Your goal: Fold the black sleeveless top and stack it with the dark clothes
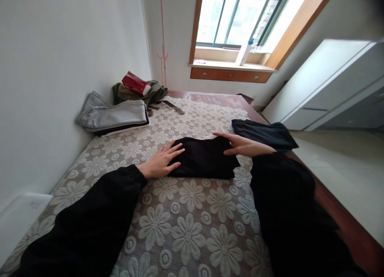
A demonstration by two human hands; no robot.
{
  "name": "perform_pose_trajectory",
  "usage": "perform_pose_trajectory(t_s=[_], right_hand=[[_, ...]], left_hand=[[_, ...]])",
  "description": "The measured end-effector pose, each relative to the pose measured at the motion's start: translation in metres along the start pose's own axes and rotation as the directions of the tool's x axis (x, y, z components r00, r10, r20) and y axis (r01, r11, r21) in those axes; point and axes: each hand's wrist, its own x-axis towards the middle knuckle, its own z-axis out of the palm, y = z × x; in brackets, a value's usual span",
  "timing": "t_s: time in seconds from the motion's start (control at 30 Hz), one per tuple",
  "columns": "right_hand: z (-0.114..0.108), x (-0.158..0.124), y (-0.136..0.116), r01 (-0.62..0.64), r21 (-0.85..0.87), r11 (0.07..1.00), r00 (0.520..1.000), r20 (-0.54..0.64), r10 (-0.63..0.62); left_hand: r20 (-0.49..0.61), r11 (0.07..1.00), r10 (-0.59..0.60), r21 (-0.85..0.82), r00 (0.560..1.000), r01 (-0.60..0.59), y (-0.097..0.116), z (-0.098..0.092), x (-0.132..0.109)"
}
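A folded black garment (pixel 204 157) lies in the middle of a bed covered by a flower-patterned lace spread (pixel 186 225). My left hand (pixel 162 162) rests flat on the garment's left edge, fingers stretched out and apart. My right hand (pixel 240 145) lies flat on its right edge, fingers extended toward the left. Both arms wear black sleeves. Neither hand grips anything.
A second folded dark garment (pixel 264 134) lies at the bed's right edge. Folded grey clothes (pixel 112 115) and an olive pile with a red packet (pixel 136 84) sit by the white left wall. A white cabinet (pixel 330 85) stands right. A window is beyond.
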Motion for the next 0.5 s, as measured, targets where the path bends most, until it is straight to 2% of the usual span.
perform_pose_trajectory(t_s=[0.07,0.13,0.23,0.3,0.4,0.5], right_hand=[[0.000,0.000,0.011,0.007,-0.061,0.998,0.999,-0.049,-0.010],[0.003,0.001,0.023,-0.051,-0.064,0.997,0.995,-0.089,0.045],[0.004,0.000,0.034,-0.136,-0.010,0.991,0.990,-0.036,0.135],[0.002,-0.003,0.036,-0.109,-0.040,0.993,0.994,-0.037,0.108],[-0.003,-0.008,0.032,-0.040,-0.181,0.983,0.996,-0.088,0.025],[-0.005,-0.008,0.032,-0.052,-0.259,0.965,0.998,-0.033,0.045]], left_hand=[[0.018,0.999,0.006,0.031,1.000,-0.006,-0.002,0.002,0.000],[0.023,0.999,0.020,0.045,1.000,-0.021,-0.004,0.002,0.000],[0.022,0.999,0.024,0.045,0.999,-0.025,-0.006,0.000,0.000],[0.022,0.999,0.028,0.026,0.999,-0.028,-0.007,-0.001,-0.001],[0.019,0.999,0.051,-0.015,0.999,-0.051,-0.008,-0.001,-0.001],[0.017,0.997,0.066,-0.042,0.998,-0.066,-0.009,-0.002,-0.001]])
